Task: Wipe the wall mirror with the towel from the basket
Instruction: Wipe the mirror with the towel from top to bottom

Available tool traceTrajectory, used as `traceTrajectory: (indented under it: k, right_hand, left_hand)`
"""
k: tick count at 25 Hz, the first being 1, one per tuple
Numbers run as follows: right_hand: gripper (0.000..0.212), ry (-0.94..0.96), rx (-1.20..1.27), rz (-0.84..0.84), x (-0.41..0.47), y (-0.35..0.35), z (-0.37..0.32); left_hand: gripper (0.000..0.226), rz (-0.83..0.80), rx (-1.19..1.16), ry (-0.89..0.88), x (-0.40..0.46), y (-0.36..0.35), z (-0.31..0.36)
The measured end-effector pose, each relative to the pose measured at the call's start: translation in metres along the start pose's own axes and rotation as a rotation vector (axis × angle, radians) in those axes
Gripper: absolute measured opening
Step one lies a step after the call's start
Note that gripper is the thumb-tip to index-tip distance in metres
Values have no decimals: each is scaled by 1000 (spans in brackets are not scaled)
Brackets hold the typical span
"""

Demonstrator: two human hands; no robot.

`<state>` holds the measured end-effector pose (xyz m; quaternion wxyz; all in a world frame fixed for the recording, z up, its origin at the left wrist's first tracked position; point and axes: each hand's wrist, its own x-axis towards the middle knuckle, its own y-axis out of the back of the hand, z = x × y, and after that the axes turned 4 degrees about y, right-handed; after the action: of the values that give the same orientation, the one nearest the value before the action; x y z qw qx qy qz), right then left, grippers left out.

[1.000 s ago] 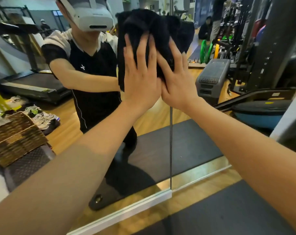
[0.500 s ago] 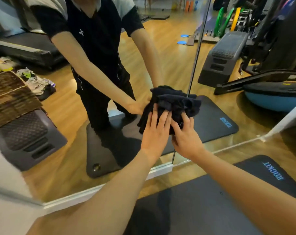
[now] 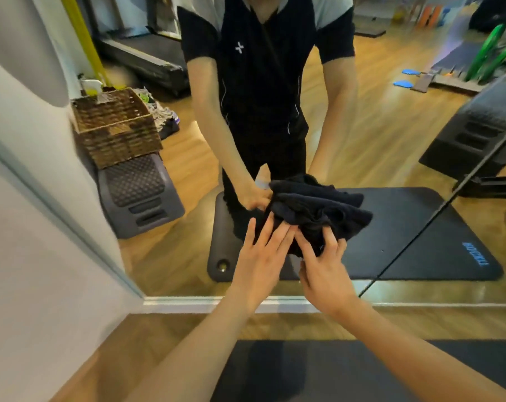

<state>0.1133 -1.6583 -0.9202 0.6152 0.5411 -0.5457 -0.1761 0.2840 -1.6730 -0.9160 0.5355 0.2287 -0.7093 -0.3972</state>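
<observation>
Reflected at the upper left of the frame, a wicker basket (image 3: 115, 127) sat on a grey step platform (image 3: 138, 195), with a black mat (image 3: 414, 233) at the right. Low on the wall mirror (image 3: 362, 158), at centre frame, a bunched dark towel (image 3: 315, 210) lay against the glass. The left hand (image 3: 260, 262) pressed it with straight fingers; the right hand (image 3: 325, 274) pinched its lower edge with curled fingers.

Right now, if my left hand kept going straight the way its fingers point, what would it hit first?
The left hand points up and forward with fingers straight, fingertips already on the black towel. So it would push into the towel first, then, probably right behind it, the wall mirror; depth between them is unclear.
</observation>
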Motion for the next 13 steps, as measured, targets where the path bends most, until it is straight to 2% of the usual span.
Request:
traceTrajectory:
  k: [6,10,13]
  right_hand:
    - [110,56,23,-73,38,-56,-125]
    - [99,146,10,-6,63,-81,-207]
    - [95,233,-21,-82,84,-97,-273]
  left_hand:
    - [74,-65,84,76,-66,25,-125]
    - [69,-126,133,173,-105,41,-200]
    - [70,-174,169,273,-137,56,-254]
